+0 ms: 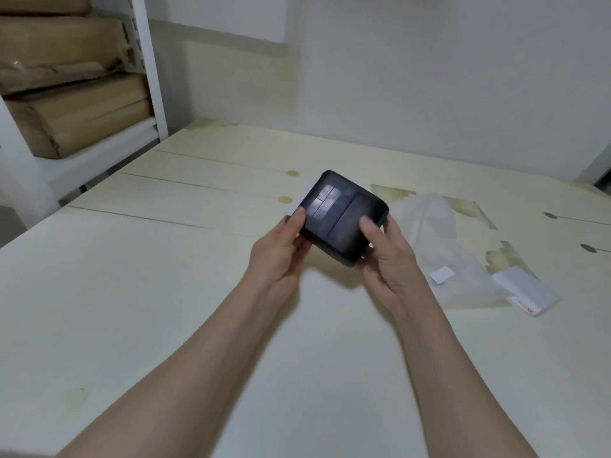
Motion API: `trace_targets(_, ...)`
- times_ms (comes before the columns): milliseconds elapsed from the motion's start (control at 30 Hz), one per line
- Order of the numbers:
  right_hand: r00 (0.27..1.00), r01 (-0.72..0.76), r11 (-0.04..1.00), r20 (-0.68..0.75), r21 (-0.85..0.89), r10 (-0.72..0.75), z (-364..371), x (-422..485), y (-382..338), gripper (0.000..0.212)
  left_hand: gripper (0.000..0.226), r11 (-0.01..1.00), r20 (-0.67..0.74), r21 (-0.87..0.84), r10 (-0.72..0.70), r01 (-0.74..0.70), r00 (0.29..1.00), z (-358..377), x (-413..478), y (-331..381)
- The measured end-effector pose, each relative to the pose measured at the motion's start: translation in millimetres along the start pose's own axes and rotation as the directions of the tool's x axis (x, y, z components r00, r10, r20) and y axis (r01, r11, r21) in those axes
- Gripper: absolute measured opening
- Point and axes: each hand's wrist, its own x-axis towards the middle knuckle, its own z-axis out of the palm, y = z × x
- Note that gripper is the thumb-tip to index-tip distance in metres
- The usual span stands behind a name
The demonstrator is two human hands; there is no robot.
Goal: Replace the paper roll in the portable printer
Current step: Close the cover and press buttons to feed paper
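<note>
- The desk (165, 292), pale and wide, carries everything here; a shelf (145, 71) with brown boxes (76, 120) stands at its far left corner.
- A crumpled clear plastic bag (439, 246) lies on the desk to the right, with a small white label (442, 274) on it and a folded paper slip (525, 290) just beside its near end.
- The printer (344, 216), a dark rounded block, is held up above the desk near the middle, tilted, with its top facing the camera.
- The left hand (281, 256) has its grip closed on the printer's left side, thumb on top.
- The right hand (386, 256) has its grip closed on the right side, thumb pressing the top near the edge.
- A white strip of paper (299, 201) shows at the printer's far left edge.
- The printer looks stiff, fairly light and smooth, so likely a bit slippery; holding it by the side walls seems safest, leaving the lid free to open.
- The paper will likely tear easily if pulled sideways.
</note>
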Motion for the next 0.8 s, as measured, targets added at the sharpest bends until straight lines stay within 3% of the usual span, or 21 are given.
trace_targets(33, 0.999, -0.008, 0.999, -0.039, -0.044, 0.006, 1.9, -0.4, -2.0, 0.045, 0.013, 0.998, 0.024, 0.049, 0.029, -0.031, 0.999, -0.5, 0.7, 1.6)
trace_targets(167, 0.986, 0.016, 0.959, -0.152, -0.283, -0.062, 2.6, -0.6, -3.9, 0.053, 0.020, 0.958, 0.094, 0.227, 0.157, -0.175, 0.983, -2.1, 0.3, 3.7)
trace_targets(367, 0.976, 0.184, 0.806, 0.006, -0.563, -0.219, 4.3, -11.0, -0.4, 0.037, 0.032, 0.916, 0.020, 0.343, 0.214, -0.208, 0.977, -4.4, 1.3, 3.2)
trace_targets(533, 0.948, 0.241, 0.761, -0.022, -0.603, -0.317, 13.3, -18.4, 2.8, 0.036, 0.050, 0.892, 0.056, 0.418, 0.162, -0.170, 0.985, -7.6, -5.0, -1.3)
trace_targets(633, 0.965, 0.208, 0.759, 0.003, -0.616, -0.263, 10.7, -21.2, -0.1, 0.045, 0.032, 0.888, 0.073, 0.398, 0.218, -0.229, 0.973, -7.1, -5.7, 0.8)
trace_targets(700, 0.967, 0.183, 0.745, -0.020, -0.641, -0.255, 11.7, -21.3, 1.6, 0.052, 0.034, 0.868, 0.082, 0.420, 0.256, -0.266, 0.963, -7.7, -5.7, 2.7)
trace_targets(800, 0.916, 0.221, 0.708, -0.106, -0.670, -0.387, 17.5, -21.3, 6.4, 0.052, 0.014, 0.844, 0.070, 0.441, 0.306, -0.305, 0.949, -6.2, -9.2, 1.3)
